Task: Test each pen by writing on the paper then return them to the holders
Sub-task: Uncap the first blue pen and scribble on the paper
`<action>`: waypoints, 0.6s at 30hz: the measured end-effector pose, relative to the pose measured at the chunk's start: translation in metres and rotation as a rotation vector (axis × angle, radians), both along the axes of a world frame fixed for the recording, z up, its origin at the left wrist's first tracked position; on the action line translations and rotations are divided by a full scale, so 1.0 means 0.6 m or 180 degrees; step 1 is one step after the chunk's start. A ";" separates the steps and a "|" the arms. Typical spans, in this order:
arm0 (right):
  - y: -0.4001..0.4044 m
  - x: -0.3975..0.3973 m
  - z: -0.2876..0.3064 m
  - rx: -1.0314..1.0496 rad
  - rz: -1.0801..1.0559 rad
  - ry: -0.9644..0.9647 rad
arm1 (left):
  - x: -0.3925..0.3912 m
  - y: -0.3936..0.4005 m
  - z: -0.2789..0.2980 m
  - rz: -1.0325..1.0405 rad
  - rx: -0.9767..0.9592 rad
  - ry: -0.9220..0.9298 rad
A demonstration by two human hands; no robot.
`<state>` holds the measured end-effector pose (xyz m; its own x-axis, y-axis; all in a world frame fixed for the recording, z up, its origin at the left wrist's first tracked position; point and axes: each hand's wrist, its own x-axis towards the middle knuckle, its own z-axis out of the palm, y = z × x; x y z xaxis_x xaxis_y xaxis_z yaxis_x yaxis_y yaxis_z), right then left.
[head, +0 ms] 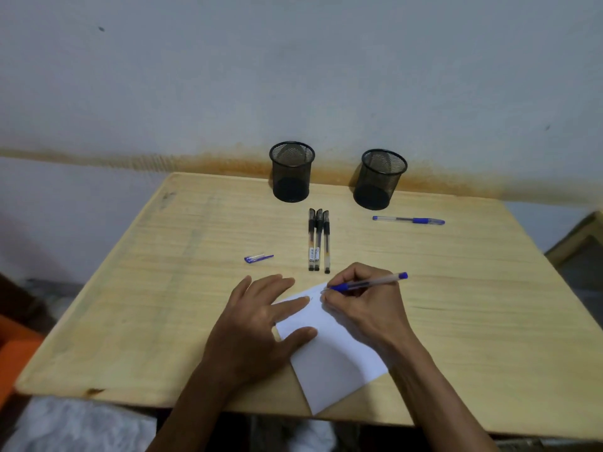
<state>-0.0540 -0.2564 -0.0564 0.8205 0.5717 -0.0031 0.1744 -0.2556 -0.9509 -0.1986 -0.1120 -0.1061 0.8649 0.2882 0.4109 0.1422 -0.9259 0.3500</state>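
Observation:
My right hand [362, 305] grips a blue pen [375, 282], its tip touching the top corner of the white paper [336, 357]. My left hand [257, 321] lies flat on the paper's left part, fingers spread. The pen's blue cap [257, 258] lies on the table to the left. Three black pens [318, 241] lie side by side in the middle, capped. Another capped blue pen [409, 220] lies crosswise at the right. Two black mesh holders, a left holder [291, 171] and a right holder [379, 179], stand at the table's far edge with nothing visible in them.
The wooden table [163, 288] stands against a pale wall with a rust-coloured stain band. Something orange [13, 350] sits off the table's left edge. A wooden frame [577, 243] shows at the far right.

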 end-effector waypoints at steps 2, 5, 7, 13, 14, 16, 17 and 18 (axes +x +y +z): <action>0.003 0.001 -0.008 -0.0019 -0.0067 -0.0018 | 0.003 0.000 0.000 -0.0015 0.0030 -0.0009; 0.005 0.003 -0.014 -0.0141 -0.0082 -0.0220 | 0.006 0.002 0.007 0.0036 0.0001 0.0236; 0.006 0.003 -0.015 -0.0227 -0.0070 -0.0352 | 0.007 0.003 0.011 0.0063 -0.0061 0.0399; 0.009 0.009 -0.026 -0.0353 -0.0043 -0.0661 | 0.006 0.002 0.014 0.0028 -0.0240 0.0421; 0.010 0.009 -0.026 -0.0347 -0.0022 -0.0703 | 0.006 0.002 0.014 0.0029 -0.0249 0.0426; 0.010 0.011 -0.027 -0.0343 0.0015 -0.0745 | 0.005 0.002 0.014 0.0031 -0.0264 0.0425; 0.010 0.011 -0.027 -0.0351 0.0001 -0.0776 | 0.004 0.002 0.014 0.0030 -0.0274 0.0426; 0.010 0.012 -0.028 -0.0351 -0.0025 -0.0818 | 0.004 0.002 0.015 0.0028 -0.0282 0.0431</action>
<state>-0.0471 -0.2503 -0.0729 0.8067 0.5732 0.1439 0.4041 -0.3573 -0.8421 -0.1965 -0.1109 -0.0972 0.9080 0.3261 0.2633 0.2018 -0.8907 0.4073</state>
